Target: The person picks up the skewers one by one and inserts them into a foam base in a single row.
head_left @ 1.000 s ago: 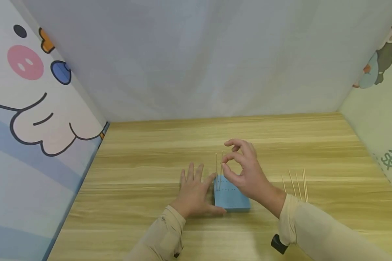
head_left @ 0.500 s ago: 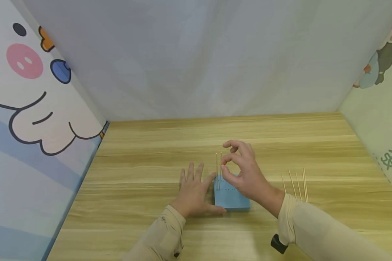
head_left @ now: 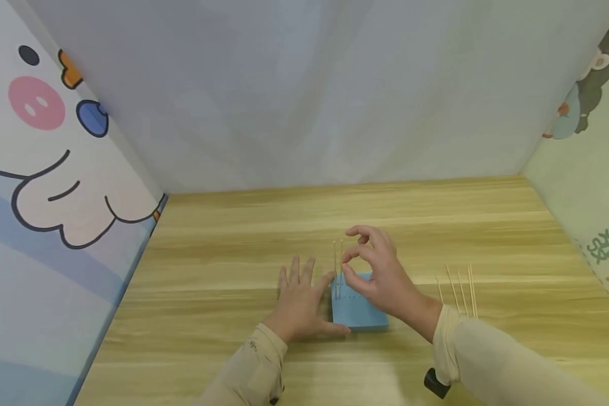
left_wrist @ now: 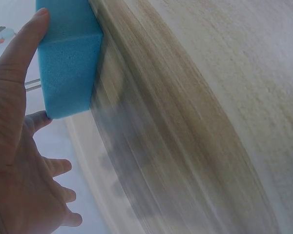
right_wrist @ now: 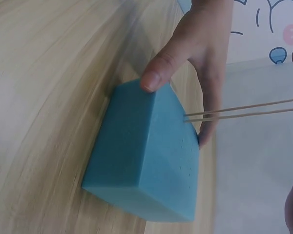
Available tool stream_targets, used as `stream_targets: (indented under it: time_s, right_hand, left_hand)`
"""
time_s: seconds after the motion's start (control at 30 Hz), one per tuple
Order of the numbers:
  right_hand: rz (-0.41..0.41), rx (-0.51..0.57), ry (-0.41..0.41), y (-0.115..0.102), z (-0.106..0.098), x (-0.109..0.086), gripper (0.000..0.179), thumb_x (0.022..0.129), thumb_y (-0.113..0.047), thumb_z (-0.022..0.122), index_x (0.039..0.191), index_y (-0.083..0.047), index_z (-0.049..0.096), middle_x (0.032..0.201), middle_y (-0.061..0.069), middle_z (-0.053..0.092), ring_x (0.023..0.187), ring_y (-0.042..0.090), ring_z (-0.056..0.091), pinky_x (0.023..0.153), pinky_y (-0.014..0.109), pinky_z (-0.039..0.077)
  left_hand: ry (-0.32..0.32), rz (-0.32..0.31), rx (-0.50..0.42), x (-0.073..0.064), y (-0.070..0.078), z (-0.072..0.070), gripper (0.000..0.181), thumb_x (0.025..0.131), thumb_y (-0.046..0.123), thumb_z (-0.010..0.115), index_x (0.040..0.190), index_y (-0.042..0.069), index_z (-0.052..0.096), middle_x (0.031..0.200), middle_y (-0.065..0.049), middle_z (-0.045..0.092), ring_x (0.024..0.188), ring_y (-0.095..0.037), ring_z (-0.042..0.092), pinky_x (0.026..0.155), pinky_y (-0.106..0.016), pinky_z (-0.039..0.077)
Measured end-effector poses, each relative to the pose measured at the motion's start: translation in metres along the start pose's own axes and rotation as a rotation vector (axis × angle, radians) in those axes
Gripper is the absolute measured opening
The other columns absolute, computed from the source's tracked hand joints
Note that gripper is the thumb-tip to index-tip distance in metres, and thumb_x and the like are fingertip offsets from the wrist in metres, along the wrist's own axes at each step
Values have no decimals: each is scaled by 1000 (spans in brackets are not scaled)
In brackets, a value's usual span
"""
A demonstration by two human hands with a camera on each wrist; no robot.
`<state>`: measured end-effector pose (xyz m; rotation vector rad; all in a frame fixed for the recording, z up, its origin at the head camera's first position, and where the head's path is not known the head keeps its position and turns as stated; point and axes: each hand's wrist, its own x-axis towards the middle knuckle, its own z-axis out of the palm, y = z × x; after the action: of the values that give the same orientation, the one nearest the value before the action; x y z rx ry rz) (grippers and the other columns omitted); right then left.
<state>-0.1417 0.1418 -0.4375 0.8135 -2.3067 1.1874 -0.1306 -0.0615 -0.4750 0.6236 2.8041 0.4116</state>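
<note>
The blue block (head_left: 359,313), its flat top dotted with rows of tiny holes, sits on the table (head_left: 223,254). My left hand (head_left: 299,305), fingers spread, touches its side; my right hand (head_left: 380,276) pinches one thin, pale stick (head_left: 341,251) standing in it.

table (head_left: 223,225): wood-grain top, yellowish, streaks running side to side. back wall (head_left: 304,96): plain pale grey, faint vertical ripples, can't tell if cloth. left wall (head_left: 30,304): blue bands, big white cartoon (head_left: 88,192) with black outlines, pink snout (head_left: 36,103). right wall (head_left: 573,192): pale green, grey-and-blue cartoon (head_left: 592,90) up top, dark green markings (head_left: 605,246) lower. light soft, shadows blurry.
</note>
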Motion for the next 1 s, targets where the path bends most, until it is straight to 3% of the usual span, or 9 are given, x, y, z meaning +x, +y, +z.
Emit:
stream_targets:
  time_s: [0.27, 0.5, 0.63, 0.8, 0.9, 1.0]
  right_hand:
    - [87, -83, -49, 17, -44, -18, 16, 86, 0, 76, 92, -14, 70, 136, 16, 55, 110, 26, 46, 98, 54, 33]
    - [114, -284, -94, 57, -109, -64, 20, 82, 3, 77, 93, -13, 73, 132, 18, 58, 105, 26, 47, 90, 59, 33]
    - [78, -403, -136, 79, -136, -97, 22, 75, -1, 81, 90, -16, 74, 124, 17, 62, 100, 29, 51, 85, 58, 36]
    - [4, -511, -203, 99, -154, -132, 27, 64, -4, 86, 85, -19, 75, 115, 15, 67, 94, 31, 57, 78, 53, 40]
    - [-44, -552, -247, 106, -160, -148, 26, 64, -9, 85, 84, -22, 76, 113, 14, 69, 94, 32, 61, 77, 53, 44]
    - [-100, -560, -270, 111, -163, -159, 17, 70, -15, 81, 85, -23, 77, 113, 12, 69, 98, 33, 61, 80, 53, 45]
  left_hand:
    - [10, -5, -8, 3, 2, 8, 117, 65, 79, 83, 161, 24, 43, 172, -25, 21, 159, -56, 7, 125, -77, 7]
    - [10, -12, -26, 4, -1, 9, 118, 64, 78, 84, 161, 26, 41, 173, -24, 18, 159, -55, 4, 125, -75, 4]
    - [9, -15, -32, 4, 0, 9, 118, 64, 78, 84, 161, 26, 41, 173, -24, 18, 159, -55, 4, 126, -75, 3]
    - [8, -10, -39, 4, 1, 9, 118, 65, 77, 84, 161, 25, 41, 173, -25, 18, 159, -56, 3, 125, -76, 2]
    - [5, -8, -39, 4, 1, 9, 118, 66, 77, 84, 162, 25, 41, 173, -25, 18, 159, -56, 3, 125, -76, 2]
    - [6, -10, -38, 4, 2, 8, 118, 66, 77, 84, 162, 25, 41, 173, -25, 18, 159, -56, 3, 125, -76, 2]
